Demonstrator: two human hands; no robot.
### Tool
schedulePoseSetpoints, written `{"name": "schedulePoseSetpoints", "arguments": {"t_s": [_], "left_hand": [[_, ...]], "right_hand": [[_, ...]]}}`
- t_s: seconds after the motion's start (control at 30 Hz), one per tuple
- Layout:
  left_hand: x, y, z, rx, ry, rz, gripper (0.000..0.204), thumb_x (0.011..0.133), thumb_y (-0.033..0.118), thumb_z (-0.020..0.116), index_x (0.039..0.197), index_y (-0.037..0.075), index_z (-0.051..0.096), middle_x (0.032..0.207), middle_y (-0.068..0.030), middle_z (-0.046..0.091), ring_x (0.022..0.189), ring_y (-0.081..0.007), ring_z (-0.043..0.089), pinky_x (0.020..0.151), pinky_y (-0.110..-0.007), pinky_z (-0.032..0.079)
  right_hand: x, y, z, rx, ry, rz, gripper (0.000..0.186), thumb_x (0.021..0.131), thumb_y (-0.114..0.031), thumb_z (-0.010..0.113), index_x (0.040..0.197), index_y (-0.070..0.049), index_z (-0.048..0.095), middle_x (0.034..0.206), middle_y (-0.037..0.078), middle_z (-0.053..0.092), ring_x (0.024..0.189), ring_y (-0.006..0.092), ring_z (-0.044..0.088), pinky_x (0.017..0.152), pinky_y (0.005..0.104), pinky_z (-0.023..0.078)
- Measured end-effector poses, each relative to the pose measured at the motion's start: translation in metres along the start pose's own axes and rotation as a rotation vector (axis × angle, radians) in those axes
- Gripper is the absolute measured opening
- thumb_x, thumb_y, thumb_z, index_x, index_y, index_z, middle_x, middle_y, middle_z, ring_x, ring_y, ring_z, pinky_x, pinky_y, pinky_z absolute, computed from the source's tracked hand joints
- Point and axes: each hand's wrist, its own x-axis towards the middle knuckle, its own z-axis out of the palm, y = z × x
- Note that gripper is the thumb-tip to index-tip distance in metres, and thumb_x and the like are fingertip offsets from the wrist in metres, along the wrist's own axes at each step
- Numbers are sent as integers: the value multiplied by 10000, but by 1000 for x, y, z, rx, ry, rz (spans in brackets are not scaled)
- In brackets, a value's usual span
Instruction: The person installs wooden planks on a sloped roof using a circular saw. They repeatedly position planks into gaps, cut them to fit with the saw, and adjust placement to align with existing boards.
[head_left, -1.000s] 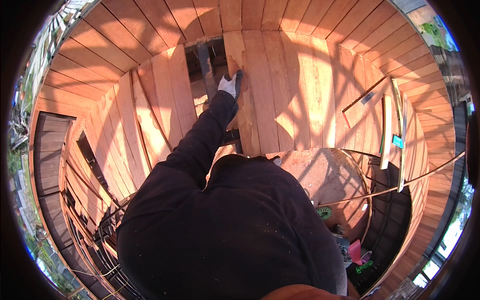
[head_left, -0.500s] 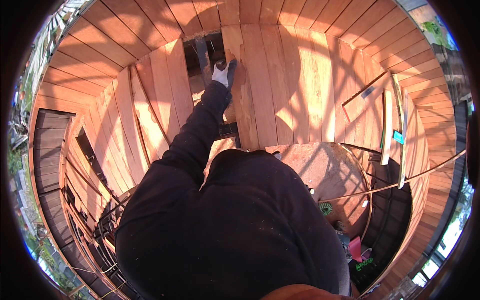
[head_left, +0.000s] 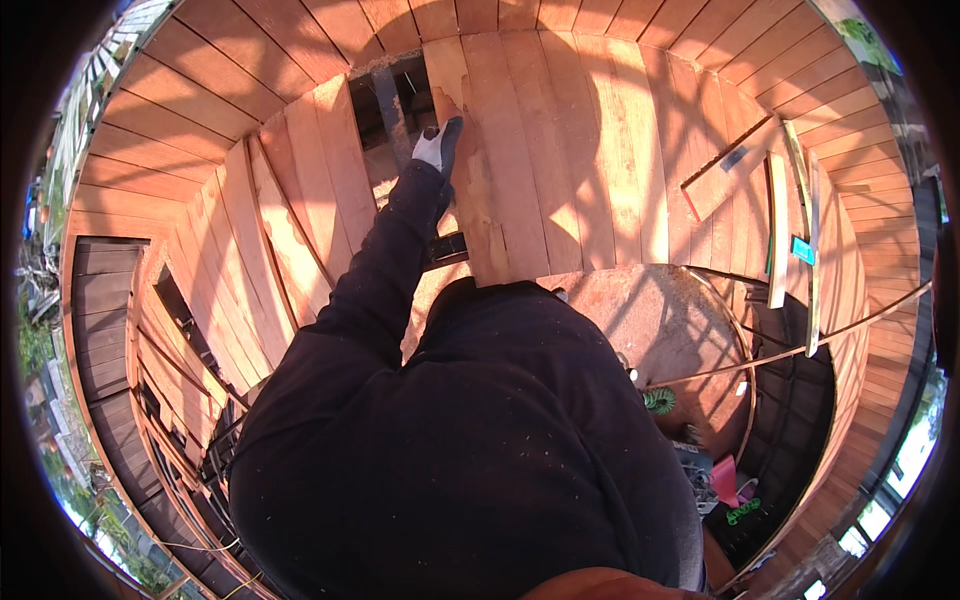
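Note:
Stretched out ahead, my left hand [head_left: 434, 148], in a white and grey work glove, is at the edge of a reddish-brown wooden board [head_left: 480, 190]. Its fingers look closed round that edge, with the fingertips partly hidden. Left of the board runs an open gap [head_left: 366, 108], where a dark metal bar [head_left: 388, 105] shows inside. My dark sleeve covers part of the gap. My right hand does not show anywhere in the picture.
More boards [head_left: 330, 160] lie left of the gap. To the right are a loose short plank [head_left: 722, 172], narrow strips [head_left: 777, 230] and a small turquoise object [head_left: 802, 249]. Below the platform edge lie a coiled green hose [head_left: 658, 401] and a pink object [head_left: 725, 480]. A curved plank wall [head_left: 190, 95] surrounds everything.
The whole view has shifted slightly, and the boards sit a little higher and more to the left. My left hand stays at the same board edge.

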Motion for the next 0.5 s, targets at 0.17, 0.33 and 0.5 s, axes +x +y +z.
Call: {"name": "schedulePoseSetpoints", "arguments": {"t_s": [0.17,0.33,0.5], "left_hand": [[-11,1,4,170,14,42,495,924,462,633,1047,-14,682,961,-57,674,850,-130,591,750,-335,483],[-40,34,-17,-41,106,214,392,953,342,626,1047,-38,652,992,-132,695,908,-195,643,786,-311,483],[-74,111,-18,-370,116,286,422,998,362,534,1104,-30,648,1057,-121,687,983,-182,620,866,-328,471]], "right_hand": [[21,4,-16,4,54,-162,355,869,-65,699,1212,-39,609,1167,108,660,1002,240,646,861,356,539],[19,-96,-65,61,113,-326,442,840,-22,720,1261,8,589,1251,109,644,1160,218,595,1052,350,433],[8,-213,-120,241,-16,-581,524,810,-1,735,1306,3,564,1308,123,606,1188,225,578,1055,362,438]]}}
